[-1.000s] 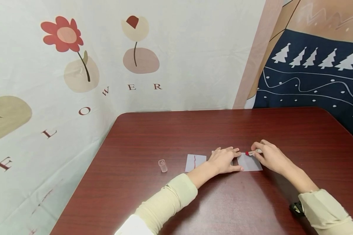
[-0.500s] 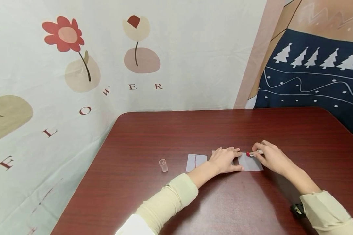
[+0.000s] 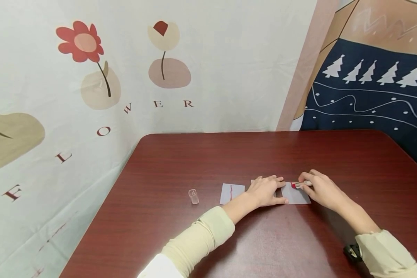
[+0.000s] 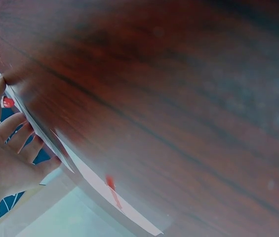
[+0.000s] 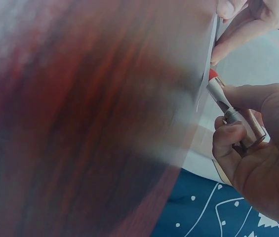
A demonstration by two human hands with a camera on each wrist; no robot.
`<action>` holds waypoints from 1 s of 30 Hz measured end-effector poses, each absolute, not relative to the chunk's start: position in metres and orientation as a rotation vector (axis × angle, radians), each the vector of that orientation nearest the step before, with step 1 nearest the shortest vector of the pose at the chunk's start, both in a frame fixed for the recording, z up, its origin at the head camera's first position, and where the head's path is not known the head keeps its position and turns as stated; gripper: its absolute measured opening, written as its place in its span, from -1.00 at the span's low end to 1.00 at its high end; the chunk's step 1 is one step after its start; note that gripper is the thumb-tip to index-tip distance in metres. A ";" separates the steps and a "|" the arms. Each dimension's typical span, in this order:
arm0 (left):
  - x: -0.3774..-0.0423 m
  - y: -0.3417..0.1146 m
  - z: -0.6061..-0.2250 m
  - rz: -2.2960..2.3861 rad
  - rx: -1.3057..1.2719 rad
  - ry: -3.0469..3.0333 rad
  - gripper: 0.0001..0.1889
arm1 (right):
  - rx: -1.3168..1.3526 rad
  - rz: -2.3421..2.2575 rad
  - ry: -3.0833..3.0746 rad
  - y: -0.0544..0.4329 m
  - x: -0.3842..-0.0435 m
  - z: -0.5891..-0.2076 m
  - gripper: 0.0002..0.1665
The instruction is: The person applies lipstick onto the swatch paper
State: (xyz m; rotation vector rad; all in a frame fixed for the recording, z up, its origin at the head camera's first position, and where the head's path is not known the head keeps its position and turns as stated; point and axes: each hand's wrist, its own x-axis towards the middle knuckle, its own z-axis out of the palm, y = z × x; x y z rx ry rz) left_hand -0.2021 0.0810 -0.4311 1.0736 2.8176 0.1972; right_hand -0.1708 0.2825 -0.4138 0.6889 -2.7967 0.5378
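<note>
My right hand (image 3: 323, 192) pinches a lipstick (image 3: 303, 184) with a bare red tip. In the right wrist view, thumb and fingers are curled round the lipstick's (image 5: 219, 94) pale and metallic tube. The tip touches the right-hand white paper (image 3: 297, 197) near its top edge, beside a short red mark. My left hand (image 3: 265, 191) lies palm down with fingers spread, its thumb and a fingertip on that paper's left edge. Beneath the palm is a second paper, mostly covered. Left of it lies a paper (image 3: 225, 194) bearing a wavy red line.
A clear lipstick cap (image 3: 193, 197) lies on the reddish-brown table (image 3: 208, 158), left of the papers. Patterned cloths (image 3: 236, 77) hang behind and left of the table. A dark band with a black device (image 3: 353, 252) is at the right wrist.
The lipstick tip has shifted slightly down from the paper's top edge, and a short red mark now shows there. My left hand stays in place. The head view tilts slightly.
</note>
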 end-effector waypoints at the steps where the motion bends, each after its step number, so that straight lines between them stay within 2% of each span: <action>1: -0.202 0.081 -0.431 0.195 1.075 2.818 -0.35 | 0.687 0.539 -2.798 0.283 -0.170 -0.414 -0.84; 30: -0.200 0.081 -0.430 0.227 1.070 2.812 -0.35 | 0.711 0.543 -2.791 0.283 -0.163 -0.414 -0.81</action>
